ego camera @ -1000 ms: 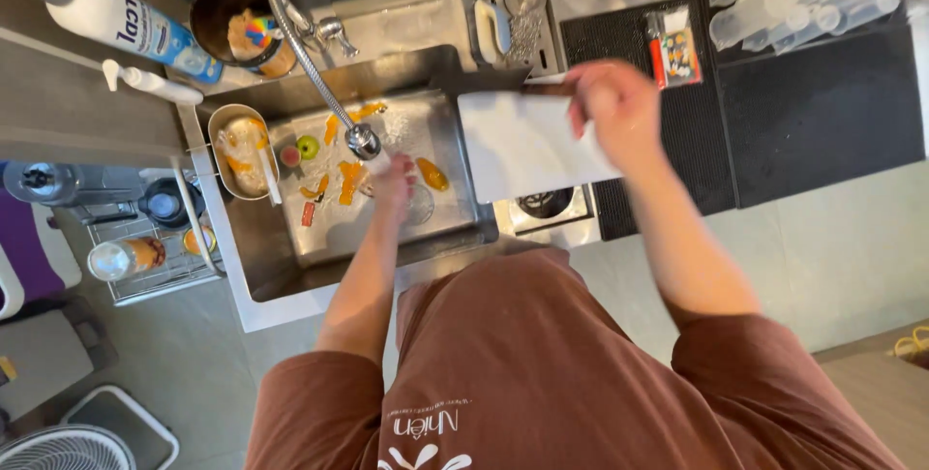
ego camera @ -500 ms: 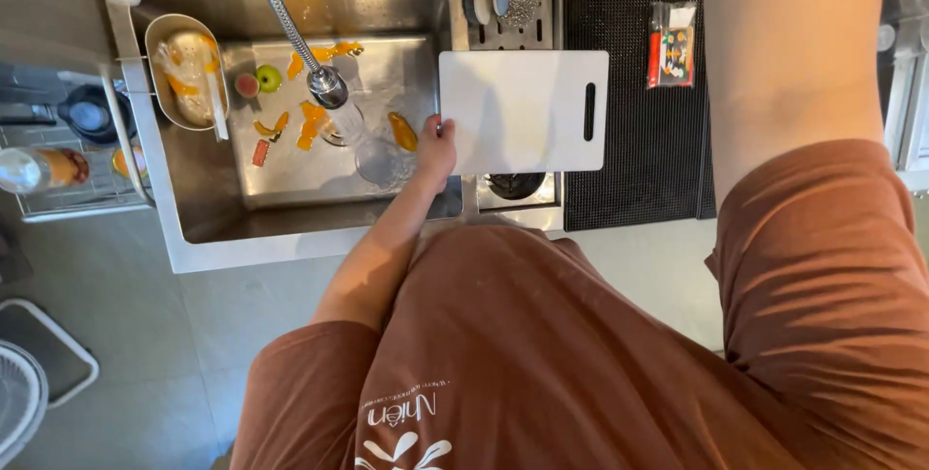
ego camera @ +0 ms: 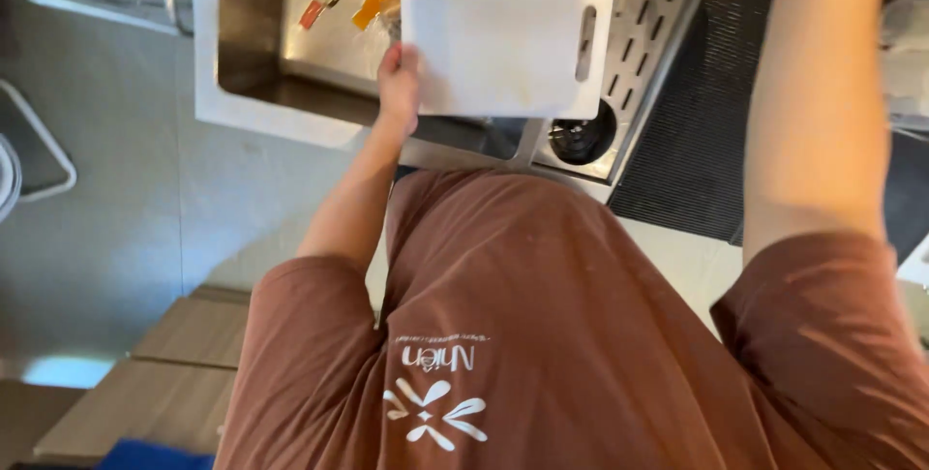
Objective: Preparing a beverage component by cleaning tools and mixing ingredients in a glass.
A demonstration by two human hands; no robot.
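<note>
Over a steel sink (ego camera: pixel 254 92) strewn with orange peelings (ego camera: pixel 373 3), gripped left hand (ego camera: pixel 398 86) on smooth white rectangular cutting board's (ego camera: pixel 503 39) edge; right hand out of view.

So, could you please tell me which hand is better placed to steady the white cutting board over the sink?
Left: the left hand already grips the cutting board's edge; the right hand is out of view.
</note>
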